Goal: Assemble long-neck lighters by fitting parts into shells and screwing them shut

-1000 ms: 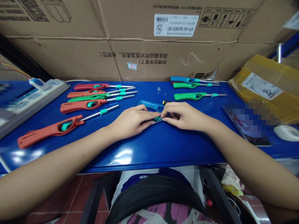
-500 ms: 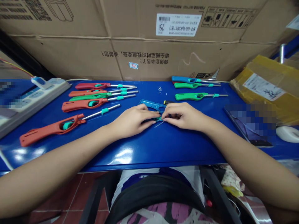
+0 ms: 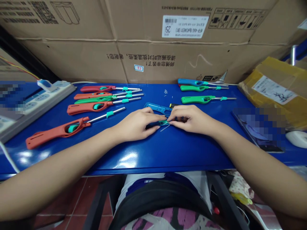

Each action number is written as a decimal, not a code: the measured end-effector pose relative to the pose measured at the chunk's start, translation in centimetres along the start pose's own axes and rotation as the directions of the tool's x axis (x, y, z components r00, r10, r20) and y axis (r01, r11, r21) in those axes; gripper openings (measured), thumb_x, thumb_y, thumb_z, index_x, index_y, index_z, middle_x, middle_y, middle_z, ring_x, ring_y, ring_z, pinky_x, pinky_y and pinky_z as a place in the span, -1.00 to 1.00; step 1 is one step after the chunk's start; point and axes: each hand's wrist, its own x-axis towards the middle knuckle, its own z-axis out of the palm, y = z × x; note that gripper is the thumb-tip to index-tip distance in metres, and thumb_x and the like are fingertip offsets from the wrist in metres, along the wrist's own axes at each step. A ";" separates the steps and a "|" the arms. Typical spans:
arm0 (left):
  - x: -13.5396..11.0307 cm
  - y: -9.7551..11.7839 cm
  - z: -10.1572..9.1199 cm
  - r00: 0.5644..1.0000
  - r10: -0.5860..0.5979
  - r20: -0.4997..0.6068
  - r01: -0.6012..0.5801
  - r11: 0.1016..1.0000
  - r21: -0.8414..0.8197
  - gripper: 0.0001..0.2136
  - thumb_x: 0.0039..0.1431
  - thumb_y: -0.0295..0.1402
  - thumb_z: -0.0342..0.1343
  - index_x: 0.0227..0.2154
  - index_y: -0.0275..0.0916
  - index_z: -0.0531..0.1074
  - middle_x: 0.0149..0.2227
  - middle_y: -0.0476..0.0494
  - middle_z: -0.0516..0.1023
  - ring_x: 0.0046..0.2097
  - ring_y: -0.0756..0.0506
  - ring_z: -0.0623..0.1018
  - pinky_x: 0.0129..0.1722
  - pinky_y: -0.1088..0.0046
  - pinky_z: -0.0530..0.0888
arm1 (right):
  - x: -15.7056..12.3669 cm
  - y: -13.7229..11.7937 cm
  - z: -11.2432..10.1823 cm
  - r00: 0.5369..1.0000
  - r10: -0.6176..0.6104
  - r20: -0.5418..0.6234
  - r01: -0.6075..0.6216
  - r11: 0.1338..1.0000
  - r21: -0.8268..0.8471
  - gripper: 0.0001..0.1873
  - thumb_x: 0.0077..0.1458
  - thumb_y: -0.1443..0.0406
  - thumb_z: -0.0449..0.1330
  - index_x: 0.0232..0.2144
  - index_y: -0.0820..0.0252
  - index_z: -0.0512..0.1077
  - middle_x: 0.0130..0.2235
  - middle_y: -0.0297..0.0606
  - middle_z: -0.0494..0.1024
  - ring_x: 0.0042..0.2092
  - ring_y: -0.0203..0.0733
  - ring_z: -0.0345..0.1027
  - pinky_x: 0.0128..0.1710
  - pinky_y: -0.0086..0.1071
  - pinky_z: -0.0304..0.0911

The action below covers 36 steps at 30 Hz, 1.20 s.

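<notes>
My left hand (image 3: 140,124) rests on the blue table, its finger and thumb closed around a blue lighter housing that it mostly covers. A teal trigger piece (image 3: 163,122) shows between the two hands. My right hand (image 3: 189,118) pinches a thin wire (image 3: 166,127) against that spot; the wire's pale end sticks out below the fingertips. Just beyond the hands lies an open blue lighter shell half (image 3: 157,107). A black and yellow handle (image 3: 173,105) lies behind my right fingers, partly hidden.
Several red, orange and green gas lighters (image 3: 90,108) lie at left beside a power strip (image 3: 45,100). Blue and green lighters (image 3: 198,99) lie at back right. Small white bits (image 3: 165,92) lie mid-table. A cardboard box (image 3: 144,48) stands behind; a phone (image 3: 259,131) lies right.
The whole view has shifted slightly, so things appear a little farther right. Both hands keep almost the same grip and place.
</notes>
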 end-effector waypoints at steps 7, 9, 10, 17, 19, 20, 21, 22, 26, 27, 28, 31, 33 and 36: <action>0.0 0.1 0.0 1.000 0.013 0.008 -0.013 1.000 -0.006 -0.63 0.37 -0.39 0.10 0.20 -0.21 0.48 0.09 -0.15 0.64 -0.02 -0.15 0.54 0.00 0.31 0.54 | 0.1 -0.1 0.0 1.000 0.003 0.004 -0.003 1.000 -0.001 -0.88 0.24 0.38 0.20 -0.31 0.15 0.56 -0.25 -0.22 0.62 -0.26 -0.23 0.46 -0.28 -0.40 0.31; 0.1 0.1 -0.1 1.000 0.023 0.012 -0.023 1.000 -0.008 -0.64 0.38 -0.40 0.09 0.20 -0.21 0.48 0.11 -0.14 0.63 -0.01 -0.16 0.53 0.01 0.29 0.54 | 0.1 -0.1 0.0 1.000 -0.009 0.005 0.009 1.000 -0.005 -0.87 0.24 0.38 0.21 -0.32 0.16 0.56 -0.25 -0.22 0.63 -0.26 -0.23 0.48 -0.28 -0.40 0.32; 0.0 0.1 -0.1 1.000 0.027 0.013 -0.027 1.000 -0.007 -0.64 0.39 -0.40 0.09 0.19 -0.21 0.48 0.12 -0.13 0.63 -0.01 -0.16 0.53 0.02 0.29 0.54 | 0.1 -0.1 -0.1 1.000 -0.019 0.001 0.019 1.000 -0.007 -0.87 0.24 0.39 0.21 -0.32 0.16 0.57 -0.26 -0.22 0.63 -0.27 -0.24 0.48 -0.28 -0.41 0.32; -0.1 0.0 -0.1 1.000 0.005 0.010 -0.005 1.000 0.009 -0.69 0.39 -0.38 0.10 0.14 -0.22 0.49 0.01 -0.16 0.64 -0.01 -0.15 0.55 0.00 0.33 0.53 | -0.2 -0.2 -0.2 0.999 -0.041 -0.007 0.041 0.999 -0.007 -0.88 0.24 0.37 0.23 -0.28 0.21 0.60 -0.28 -0.21 0.64 -0.35 -0.29 0.45 -0.36 -0.44 0.32; -0.1 0.0 -0.1 1.000 0.007 0.009 -0.007 1.000 0.009 -0.70 0.39 -0.38 0.10 0.14 -0.22 0.48 -0.01 -0.16 0.63 -0.01 -0.15 0.55 0.00 0.33 0.52 | -0.2 -0.2 -0.3 0.999 -0.047 -0.012 0.047 0.999 -0.003 -0.87 0.25 0.36 0.23 -0.28 0.22 0.61 -0.28 -0.21 0.65 -0.34 -0.28 0.47 -0.35 -0.44 0.33; -0.1 0.0 -0.1 1.000 0.010 0.008 -0.010 1.000 0.008 -0.69 0.39 -0.38 0.10 0.14 -0.21 0.48 -0.01 -0.16 0.63 -0.01 -0.15 0.55 0.00 0.33 0.52 | -0.3 -0.1 -0.3 0.999 -0.051 -0.010 0.051 0.999 0.000 -0.87 0.24 0.37 0.24 -0.29 0.22 0.61 -0.28 -0.20 0.65 -0.34 -0.28 0.48 -0.35 -0.44 0.33; -0.1 0.0 -0.1 1.000 0.010 0.007 -0.010 1.000 0.008 -0.69 0.39 -0.38 0.10 0.14 -0.21 0.48 -0.01 -0.16 0.63 -0.01 -0.15 0.55 0.00 0.33 0.52 | -0.3 -0.1 -0.3 0.999 -0.052 -0.007 0.052 0.999 0.004 -0.87 0.24 0.37 0.24 -0.29 0.22 0.61 -0.28 -0.20 0.66 -0.34 -0.28 0.49 -0.35 -0.45 0.34; -0.1 0.0 -0.1 1.000 0.010 0.006 -0.010 1.000 0.008 -0.69 0.39 -0.37 0.11 0.14 -0.21 0.47 -0.02 -0.16 0.63 -0.02 -0.15 0.55 -0.01 0.33 0.52 | -0.3 -0.1 -0.3 0.999 -0.052 -0.005 0.052 0.999 0.007 -0.87 0.23 0.38 0.23 -0.29 0.22 0.62 -0.28 -0.20 0.66 -0.33 -0.28 0.50 -0.34 -0.45 0.34; -0.1 0.0 -0.1 1.000 0.009 0.010 -0.009 1.000 0.009 -0.69 0.39 -0.38 0.10 0.15 -0.20 0.47 -0.01 -0.16 0.63 -0.01 -0.15 0.55 -0.01 0.33 0.53 | -0.3 -0.1 -0.4 0.998 -0.059 -0.010 0.059 0.998 0.008 -0.85 0.23 0.40 0.23 -0.29 0.22 0.63 -0.27 -0.20 0.68 -0.30 -0.27 0.54 -0.29 -0.44 0.38; -0.1 0.0 -0.1 1.000 0.010 0.011 -0.010 1.000 0.007 -0.69 0.39 -0.38 0.10 0.15 -0.20 0.47 -0.01 -0.16 0.63 -0.01 -0.15 0.55 -0.01 0.33 0.53 | -0.3 -0.2 -0.5 0.998 -0.063 -0.012 0.063 0.998 0.007 -0.85 0.23 0.40 0.23 -0.28 0.22 0.64 -0.27 -0.20 0.69 -0.29 -0.26 0.54 -0.28 -0.44 0.39; -0.1 0.0 -0.1 1.000 0.012 0.011 -0.012 1.000 0.005 -0.69 0.39 -0.38 0.10 0.14 -0.20 0.48 -0.01 -0.15 0.63 -0.01 -0.15 0.55 -0.01 0.33 0.53 | -0.3 -0.2 -0.5 0.998 -0.067 -0.014 0.067 0.998 0.006 -0.84 0.23 0.40 0.23 -0.28 0.22 0.64 -0.27 -0.20 0.69 -0.29 -0.26 0.55 -0.28 -0.44 0.39; -0.1 0.0 -0.1 1.000 0.018 0.012 -0.018 1.000 -0.001 -0.71 0.39 -0.39 0.10 0.11 -0.19 0.50 0.02 -0.13 0.64 -0.01 -0.15 0.54 0.00 0.33 0.53 | -0.3 -0.3 -0.6 0.997 -0.074 -0.017 0.074 0.997 0.002 -0.83 0.24 0.40 0.23 -0.27 0.22 0.65 -0.26 -0.20 0.70 -0.29 -0.26 0.56 -0.27 -0.43 0.40; -0.1 -0.1 -0.1 1.000 0.025 0.013 -0.025 1.000 -0.004 -0.72 0.40 -0.40 0.09 0.10 -0.17 0.51 0.05 -0.11 0.64 0.00 -0.14 0.53 0.01 0.33 0.52 | -0.3 -0.4 -0.7 0.997 -0.074 -0.014 0.073 0.997 -0.006 -0.83 0.24 0.40 0.23 -0.26 0.23 0.65 -0.26 -0.20 0.70 -0.28 -0.26 0.56 -0.26 -0.43 0.41; -0.1 -0.1 0.0 0.999 0.042 -0.001 -0.042 0.999 -0.002 -0.72 0.40 -0.40 0.09 0.11 -0.17 0.53 0.09 -0.09 0.63 0.00 -0.14 0.53 0.02 0.32 0.53 | -0.3 -0.4 -0.7 0.997 -0.078 -0.002 0.078 0.997 -0.028 -0.82 0.24 0.40 0.22 -0.26 0.24 0.66 -0.26 -0.18 0.70 -0.28 -0.25 0.57 -0.26 -0.42 0.41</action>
